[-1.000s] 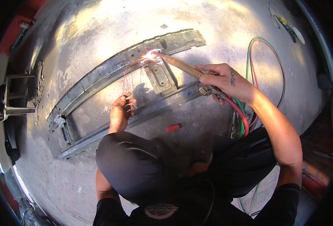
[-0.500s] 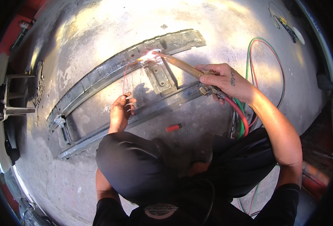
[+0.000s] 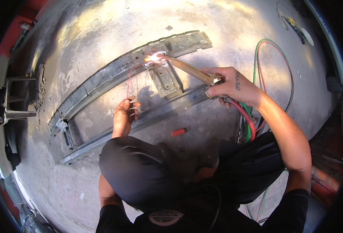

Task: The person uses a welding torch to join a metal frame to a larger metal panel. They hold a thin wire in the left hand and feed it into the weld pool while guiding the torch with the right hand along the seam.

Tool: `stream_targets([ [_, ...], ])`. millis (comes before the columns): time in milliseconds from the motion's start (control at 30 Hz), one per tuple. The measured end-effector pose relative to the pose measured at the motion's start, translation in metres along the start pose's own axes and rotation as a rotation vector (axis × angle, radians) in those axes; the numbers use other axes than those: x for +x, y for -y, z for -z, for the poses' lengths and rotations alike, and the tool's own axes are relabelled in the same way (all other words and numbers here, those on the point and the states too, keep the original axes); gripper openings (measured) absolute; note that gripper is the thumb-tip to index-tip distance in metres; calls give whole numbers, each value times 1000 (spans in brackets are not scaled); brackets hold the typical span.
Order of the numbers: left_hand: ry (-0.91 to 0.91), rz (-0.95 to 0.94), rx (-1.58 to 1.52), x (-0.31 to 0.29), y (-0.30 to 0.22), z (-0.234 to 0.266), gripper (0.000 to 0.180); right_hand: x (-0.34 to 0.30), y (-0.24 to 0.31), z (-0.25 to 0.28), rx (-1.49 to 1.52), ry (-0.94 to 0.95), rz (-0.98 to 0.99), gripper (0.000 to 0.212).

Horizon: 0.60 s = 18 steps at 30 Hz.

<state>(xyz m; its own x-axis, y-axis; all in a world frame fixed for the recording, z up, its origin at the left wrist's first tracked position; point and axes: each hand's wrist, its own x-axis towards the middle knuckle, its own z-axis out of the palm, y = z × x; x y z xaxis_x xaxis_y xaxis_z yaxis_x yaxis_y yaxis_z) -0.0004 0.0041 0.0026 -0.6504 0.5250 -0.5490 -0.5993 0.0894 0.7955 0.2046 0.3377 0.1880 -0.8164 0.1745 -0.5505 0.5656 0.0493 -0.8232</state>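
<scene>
My right hand [image 3: 233,85] is closed around the valve end of a gas welding torch [image 3: 189,71]. Its tip points left, with a bright flame [image 3: 154,58] at a joint on the metal frame [image 3: 101,79]. There a curved beam meets a short bracket plate [image 3: 165,79] with holes. My left hand [image 3: 125,112] pinches a thin, reddish, bent welding wire [image 3: 129,83], whose far end reaches up close to the flame. Glare hides the exact contact at the joint. The straight lower rail [image 3: 148,118] of the frame passes just right of my left hand.
A red lighter-shaped object [image 3: 179,132] lies on the concrete floor between my knees and the frame. Red and green hoses [image 3: 253,120] run from the torch and loop on the floor at right. A metal bracket [image 3: 20,97] juts in at left. Tools [image 3: 295,31] lie far right.
My right hand has shifted its grip on the torch, the thumb moving lower and uncovering a shiny fitting. The flame glare looks smaller. My left hand stays nearly in place.
</scene>
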Motion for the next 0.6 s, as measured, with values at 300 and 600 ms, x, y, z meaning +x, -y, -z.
stream_targets([
  [300, 10, -1, 205, -13, -45, 1, 39, 2, -1, 4, 48, 33, 15, 78],
  [600, -130, -329, 155, -7, -85, 12, 41, 5, -7, 6, 93, 43, 8, 76],
])
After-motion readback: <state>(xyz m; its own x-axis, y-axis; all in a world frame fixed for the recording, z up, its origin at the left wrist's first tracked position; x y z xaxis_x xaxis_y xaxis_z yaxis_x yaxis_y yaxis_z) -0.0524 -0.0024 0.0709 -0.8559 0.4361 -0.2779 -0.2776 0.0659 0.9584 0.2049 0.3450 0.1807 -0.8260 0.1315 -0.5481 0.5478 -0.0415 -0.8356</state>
